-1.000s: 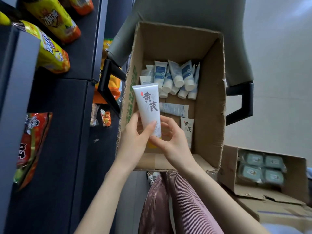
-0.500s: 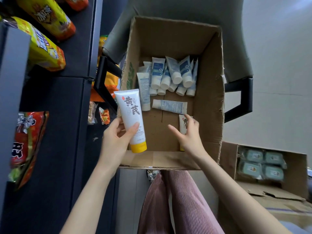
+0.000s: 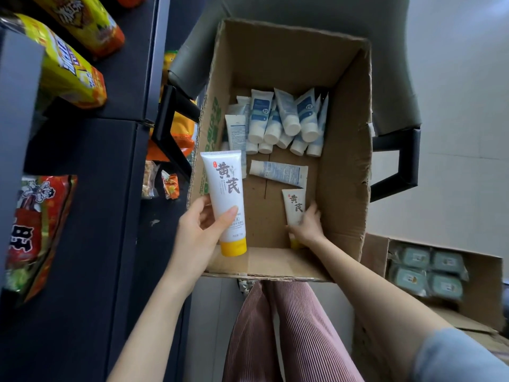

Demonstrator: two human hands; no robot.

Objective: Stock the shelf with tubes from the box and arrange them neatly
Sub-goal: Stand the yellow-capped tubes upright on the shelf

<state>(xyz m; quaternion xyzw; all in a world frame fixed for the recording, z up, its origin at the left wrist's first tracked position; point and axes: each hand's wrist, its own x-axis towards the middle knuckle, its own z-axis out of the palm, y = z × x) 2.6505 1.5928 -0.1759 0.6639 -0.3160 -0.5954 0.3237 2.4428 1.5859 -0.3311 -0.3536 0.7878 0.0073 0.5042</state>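
The cardboard box (image 3: 347, 166) stands open at the top, and all positions are given from it. Left hand (image 3: 199, 232): outside the box's near-left corner, gripping a white tube (image 3: 224, 188) with a yellow cap, thumb pressed across the tube's front and fingers wrapped behind it. This tube is held upright, cap downward, raised over the box's left wall and near rim. Right hand (image 3: 308, 226): inside the box at its near-right corner, fingers and thumb curled round the lower half of a second tube (image 3: 295, 205) bearing the same print. A yellow cap shows just below the hand. Whether this tube rests on the box floor or is raised off it cannot be told. At mid-floor of the box, a single blue-and-white tube (image 3: 278, 173) lies crosswise. Toward the far end of the floor, a cluster of blue-and-white tubes (image 3: 285, 121) lies heaped, caps toward the near side. Left of the box, a dark shelf (image 3: 91, 188) carries snack bags (image 3: 68, 70). Right of the box, on its near side, a smaller carton (image 3: 378, 256) holds green packs (image 3: 424, 271).
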